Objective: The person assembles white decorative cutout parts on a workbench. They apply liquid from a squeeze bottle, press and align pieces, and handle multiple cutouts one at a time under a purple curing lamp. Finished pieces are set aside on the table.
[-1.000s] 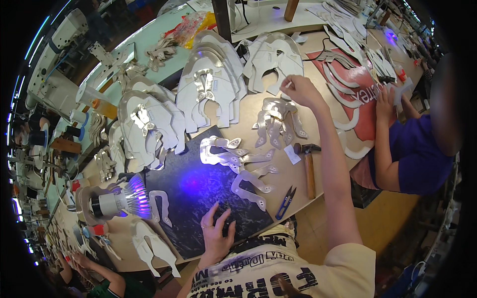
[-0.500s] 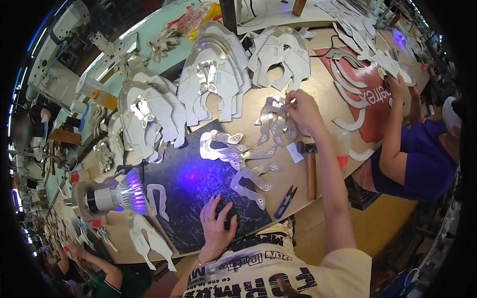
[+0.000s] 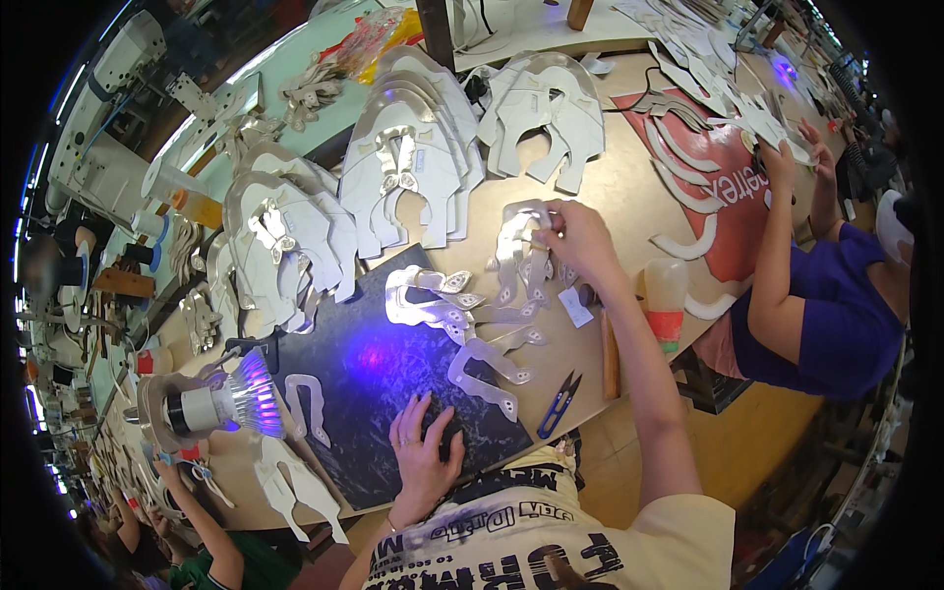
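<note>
My left hand (image 3: 426, 452) rests on a dark mottled board (image 3: 339, 442), fingers spread with nothing in them. Farther off to the right, my right hand (image 3: 582, 241) is closed with its fingertips on the edge of a small stack of silver U-shaped shoe pieces (image 3: 521, 231); how many it pinches is hidden. Between the hands, more silver U-shaped pieces (image 3: 431, 303) overlap across the board's right edge, with one piece (image 3: 484, 379) lying nearest me. A blue-violet light spot falls on the board. Another single U-shaped piece (image 3: 310, 405) lies at the board's left.
White shoe uppers (image 3: 408, 157) stand in overlapping stacks along the back. A lamp (image 3: 216, 401) juts in at left. Thread snips (image 3: 559, 405), a wooden-handled tool (image 3: 611, 356) and a bottle (image 3: 665, 300) line the right. Co-workers sit at right (image 3: 836, 310) and lower left.
My right hand has moved slightly left and nearer, over the stack's right edge, and the stack's pieces look more aligned. My left hand stays on the board, its fingers shifted a little.
</note>
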Motion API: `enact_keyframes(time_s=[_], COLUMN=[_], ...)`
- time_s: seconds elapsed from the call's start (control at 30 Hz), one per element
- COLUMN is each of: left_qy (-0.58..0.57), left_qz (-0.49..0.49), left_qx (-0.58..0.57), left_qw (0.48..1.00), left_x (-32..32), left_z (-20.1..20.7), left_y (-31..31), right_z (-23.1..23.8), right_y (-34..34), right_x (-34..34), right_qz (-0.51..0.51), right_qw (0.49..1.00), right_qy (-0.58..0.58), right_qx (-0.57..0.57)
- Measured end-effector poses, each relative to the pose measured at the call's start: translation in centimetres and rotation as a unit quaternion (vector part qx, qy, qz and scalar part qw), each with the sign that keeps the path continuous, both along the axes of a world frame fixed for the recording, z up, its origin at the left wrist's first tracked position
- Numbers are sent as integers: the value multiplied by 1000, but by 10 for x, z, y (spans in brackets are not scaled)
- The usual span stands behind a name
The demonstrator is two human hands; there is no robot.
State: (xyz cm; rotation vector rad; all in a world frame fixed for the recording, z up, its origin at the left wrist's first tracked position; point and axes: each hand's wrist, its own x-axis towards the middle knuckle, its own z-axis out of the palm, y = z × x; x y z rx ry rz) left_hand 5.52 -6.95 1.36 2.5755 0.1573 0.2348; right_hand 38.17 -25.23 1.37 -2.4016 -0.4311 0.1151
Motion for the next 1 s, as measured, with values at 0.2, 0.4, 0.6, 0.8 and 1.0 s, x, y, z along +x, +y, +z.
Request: enact_keyframes(time_s=[0.2, 0.4, 0.6, 0.8, 1.0], left_qy=[-5, -6, 1, -1, 4], left_qz=[-2, -6, -8, -8, -9], left_qx=[-1, 6, 19, 30, 38], left_qw=[1000, 1000, 1000, 1000, 999], left_x=[-1, 0, -1, -1, -1], left_z=[0, 0, -1, -2, -3], left_y=[0, 0, -1, -1, -2], right_z=[-9, -5, 5, 0, 2], right_y=[8, -1, -39, -36, -32], right_x=[-53, -68, -21, 5, 10], right_qz=[106, 89, -70, -130, -115], right_qw=[983, 981, 993, 991, 987], right_qy=[-150, -168, -42, -9, 110], right_qx=[-3, 36, 90, -35, -4])
